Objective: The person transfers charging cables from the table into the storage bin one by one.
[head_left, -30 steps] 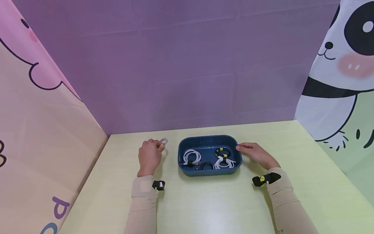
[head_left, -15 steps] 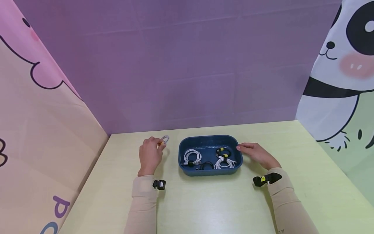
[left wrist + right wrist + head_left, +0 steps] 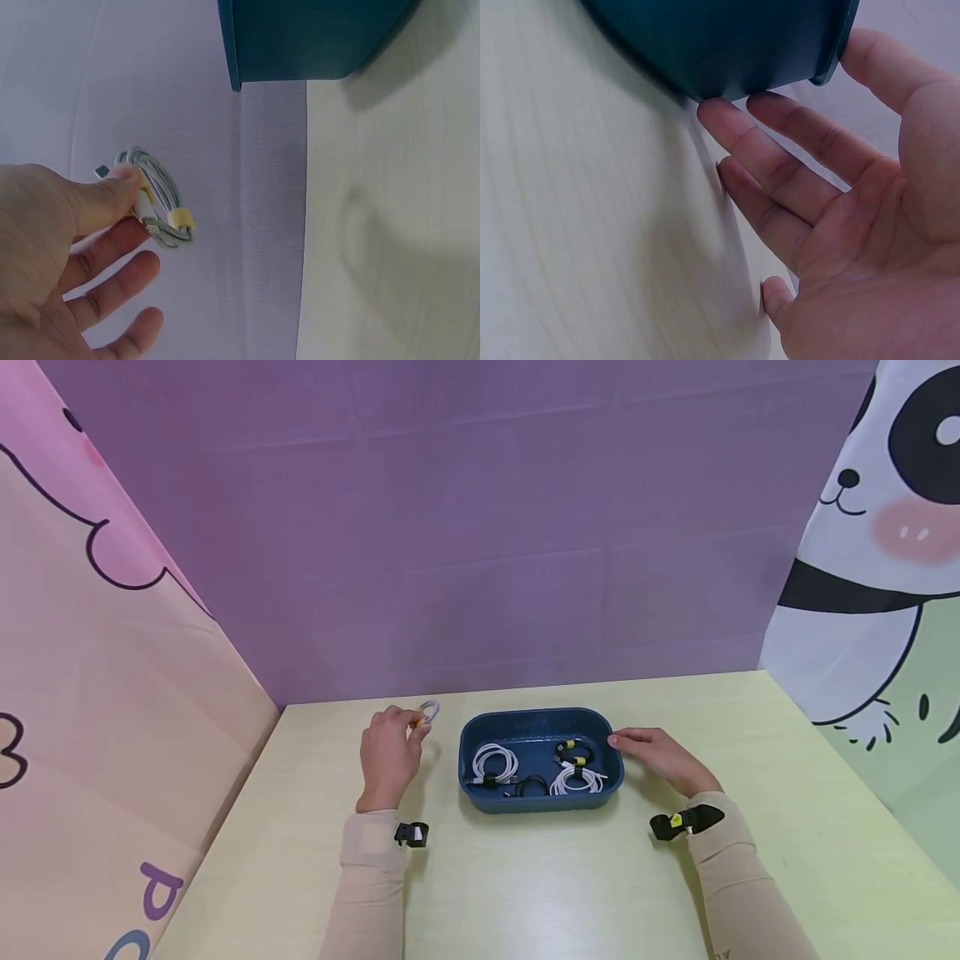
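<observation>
My left hand (image 3: 390, 760) pinches a coiled white cable (image 3: 430, 710) between thumb and fingertips, raised above the table to the left of a blue bin (image 3: 540, 804). In the left wrist view, yellow ties (image 3: 181, 218) band the cable (image 3: 161, 184), and a plug end sticks out past the thumb. The other fingers spread loosely below it. At the bin's right end, my right hand (image 3: 663, 758) holds the rim, thumb over the edge and fingertips against the outer wall, as the right wrist view shows. Inside the bin lie a left white coil (image 3: 495, 762) and a right white coil (image 3: 576, 780).
Also in the bin are a small black cable (image 3: 531, 786) and a black coil with yellow ties (image 3: 574, 752). The pale table (image 3: 525, 885) meets a purple backdrop (image 3: 480, 568) behind, with printed cloth panels at both sides.
My left hand has risen slightly, away from me and a little to the right, with the white cable still pinched. My right hand and the bin keep their places.
</observation>
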`<action>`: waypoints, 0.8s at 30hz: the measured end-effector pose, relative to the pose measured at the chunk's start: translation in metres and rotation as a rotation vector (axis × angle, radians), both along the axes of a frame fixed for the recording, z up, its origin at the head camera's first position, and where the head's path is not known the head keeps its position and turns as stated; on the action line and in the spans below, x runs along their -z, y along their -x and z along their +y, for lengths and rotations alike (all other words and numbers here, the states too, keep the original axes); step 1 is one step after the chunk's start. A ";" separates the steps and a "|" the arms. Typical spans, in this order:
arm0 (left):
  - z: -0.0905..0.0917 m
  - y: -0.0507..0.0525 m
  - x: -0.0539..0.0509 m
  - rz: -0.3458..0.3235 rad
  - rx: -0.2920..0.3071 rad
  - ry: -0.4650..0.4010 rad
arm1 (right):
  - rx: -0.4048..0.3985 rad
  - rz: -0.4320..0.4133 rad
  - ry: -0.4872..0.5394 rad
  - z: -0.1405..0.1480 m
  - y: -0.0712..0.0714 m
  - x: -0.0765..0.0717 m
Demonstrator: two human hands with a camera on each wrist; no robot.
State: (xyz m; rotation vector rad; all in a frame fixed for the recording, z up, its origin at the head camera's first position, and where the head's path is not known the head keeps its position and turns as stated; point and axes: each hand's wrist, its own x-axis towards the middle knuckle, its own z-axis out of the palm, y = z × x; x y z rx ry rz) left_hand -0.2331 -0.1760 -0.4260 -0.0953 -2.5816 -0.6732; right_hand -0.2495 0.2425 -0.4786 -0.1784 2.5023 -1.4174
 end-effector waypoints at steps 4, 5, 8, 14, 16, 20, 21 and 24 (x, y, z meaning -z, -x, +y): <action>0.002 0.001 -0.001 0.000 0.007 -0.015 | -0.001 0.003 0.001 0.001 0.000 0.000; 0.003 0.001 -0.001 0.002 0.007 -0.015 | -0.001 0.002 0.002 0.001 0.000 0.000; 0.005 0.002 -0.001 0.011 0.011 -0.017 | -0.001 -0.001 0.009 0.001 0.001 0.001; 0.009 0.001 -0.001 0.022 0.022 -0.025 | 0.002 -0.004 0.013 0.001 0.002 0.001; 0.010 0.001 -0.001 0.025 0.025 -0.026 | 0.002 -0.004 0.012 0.001 0.002 0.002; 0.012 0.002 -0.001 0.032 0.033 -0.018 | -0.002 -0.003 0.009 0.001 0.002 0.002; 0.013 0.002 -0.001 0.034 0.035 -0.017 | -0.003 -0.002 0.007 0.001 0.002 0.002; 0.014 0.002 -0.001 0.045 0.042 -0.014 | -0.003 0.000 0.007 0.001 0.003 0.002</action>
